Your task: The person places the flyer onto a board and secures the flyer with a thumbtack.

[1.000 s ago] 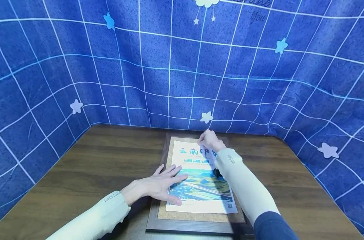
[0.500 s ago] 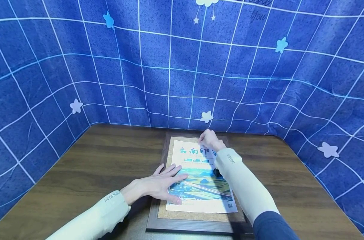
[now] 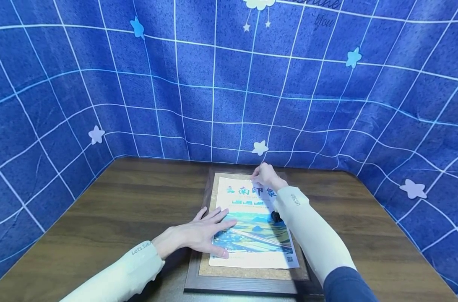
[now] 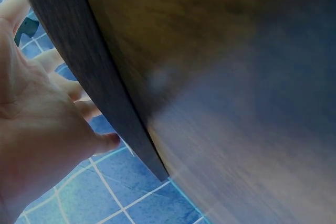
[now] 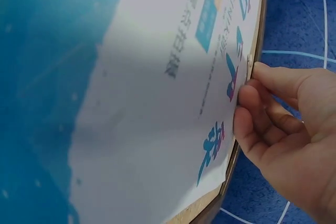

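Note:
A paper poster [image 3: 248, 209] with blue lettering and a landscape picture lies on a cork board [image 3: 248, 272] in a dark wooden frame [image 3: 240, 285]. My left hand [image 3: 199, 235] rests with spread fingers on the poster's left side; the left wrist view shows its palm [image 4: 37, 108] beside the dark frame edge. At the poster's top edge is my right hand [image 3: 267, 176], its fingers bent. In the right wrist view, the thumb and fingertips [image 5: 249, 98] meet that edge next to a tiny pale object [image 5: 250, 60], perhaps a pin. Whether they pinch it cannot be told.
The board lies on a brown wood-grain table [image 3: 149, 197], near its front edge. A blue curtain [image 3: 229, 84] with white grid lines and stars closes off the back and sides. A small black device [image 3: 276, 216] shows beneath the right wrist.
My right hand has shifted slightly to the right along the poster's top edge, uncovering more of the last lettering. My left hand has stayed in place.

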Available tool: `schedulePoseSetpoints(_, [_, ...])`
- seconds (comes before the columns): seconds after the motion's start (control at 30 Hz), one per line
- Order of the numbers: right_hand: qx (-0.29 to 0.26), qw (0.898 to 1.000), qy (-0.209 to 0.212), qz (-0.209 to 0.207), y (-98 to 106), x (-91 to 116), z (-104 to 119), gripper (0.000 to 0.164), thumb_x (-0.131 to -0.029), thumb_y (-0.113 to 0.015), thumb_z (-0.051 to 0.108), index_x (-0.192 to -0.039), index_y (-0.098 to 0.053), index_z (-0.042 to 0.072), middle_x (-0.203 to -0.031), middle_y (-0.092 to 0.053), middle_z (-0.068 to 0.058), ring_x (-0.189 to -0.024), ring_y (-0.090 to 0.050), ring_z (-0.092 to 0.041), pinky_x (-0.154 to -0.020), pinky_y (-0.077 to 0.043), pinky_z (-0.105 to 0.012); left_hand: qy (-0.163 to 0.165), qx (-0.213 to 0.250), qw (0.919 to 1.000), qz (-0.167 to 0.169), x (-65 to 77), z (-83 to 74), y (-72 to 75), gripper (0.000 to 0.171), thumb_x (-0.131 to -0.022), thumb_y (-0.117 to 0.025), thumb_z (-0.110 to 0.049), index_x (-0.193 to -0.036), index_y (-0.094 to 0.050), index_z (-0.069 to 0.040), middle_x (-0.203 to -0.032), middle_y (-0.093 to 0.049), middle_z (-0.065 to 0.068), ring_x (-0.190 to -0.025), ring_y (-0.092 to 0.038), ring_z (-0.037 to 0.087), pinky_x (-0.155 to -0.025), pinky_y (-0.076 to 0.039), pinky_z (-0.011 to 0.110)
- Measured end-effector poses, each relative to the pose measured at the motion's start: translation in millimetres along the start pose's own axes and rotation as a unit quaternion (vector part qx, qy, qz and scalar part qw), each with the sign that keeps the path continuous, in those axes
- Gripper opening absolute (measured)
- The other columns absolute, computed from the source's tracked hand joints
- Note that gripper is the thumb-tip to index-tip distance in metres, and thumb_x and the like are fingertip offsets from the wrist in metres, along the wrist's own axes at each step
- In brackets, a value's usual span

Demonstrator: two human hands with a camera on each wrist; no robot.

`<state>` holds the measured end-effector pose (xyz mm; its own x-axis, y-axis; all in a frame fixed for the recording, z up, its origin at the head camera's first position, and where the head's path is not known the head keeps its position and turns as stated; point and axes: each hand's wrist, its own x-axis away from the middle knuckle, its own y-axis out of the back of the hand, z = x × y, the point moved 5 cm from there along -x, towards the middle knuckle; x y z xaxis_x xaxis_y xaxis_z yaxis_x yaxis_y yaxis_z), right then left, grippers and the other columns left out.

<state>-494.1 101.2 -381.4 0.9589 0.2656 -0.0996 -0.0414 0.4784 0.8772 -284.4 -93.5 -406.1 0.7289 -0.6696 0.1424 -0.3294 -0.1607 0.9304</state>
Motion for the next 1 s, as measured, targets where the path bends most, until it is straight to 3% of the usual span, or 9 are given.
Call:
schedulePoseSetpoints(0.37, [0.071, 0.996, 0.043, 0.011, -4, -3, 4, 0.009, -0.087, -0.068, 0.011, -0.087, -0.077, 0.011, -0.087, -0.075, -0.005, -0.081, -0.064, -0.017, -0.081, -0.054, -0.036, 0.006, 0.003, 1.0, 0.005, 0.1, -1.0, 0.3, 0.088, -0.083, -0.056, -0.07, -0.154, -0.024, -0.029, -0.164, -0.005, 0.007, -0.152, -0.001, 0.032, -0.116, 0.003, 0.064])
schedulePoseSetpoints(0.77, [0.09, 0.993, 0.072, 0.005, -2, 0, 12, 0.01, -0.088, -0.068, 0.01, -0.088, -0.078, 0.008, -0.089, -0.076, -0.006, -0.079, -0.065, -0.018, -0.08, -0.055, -0.036, 0.003, 0.002, 1.0, 0.002, -0.5, -1.3, 0.7, 0.087, -0.084, -0.057, -0.068, -0.154, -0.024, -0.029, -0.164, -0.005, 0.008, -0.152, -0.003, 0.032, -0.116, 0.002, 0.065])
schedulePoseSetpoints(1.0, [0.097, 0.993, 0.063, 0.007, -6, -2, 11, 0.013, -0.088, -0.064, 0.009, -0.086, -0.077, 0.008, -0.083, -0.074, -0.005, -0.074, -0.059, -0.015, -0.077, -0.054, -0.033, 0.0, 0.0, 1.0, 0.002, -0.1, -1.4, 0.8, 0.087, -0.083, -0.056, -0.069, -0.154, -0.025, -0.028, -0.164, -0.006, 0.008, -0.152, -0.003, 0.032, -0.116, 0.002, 0.065])
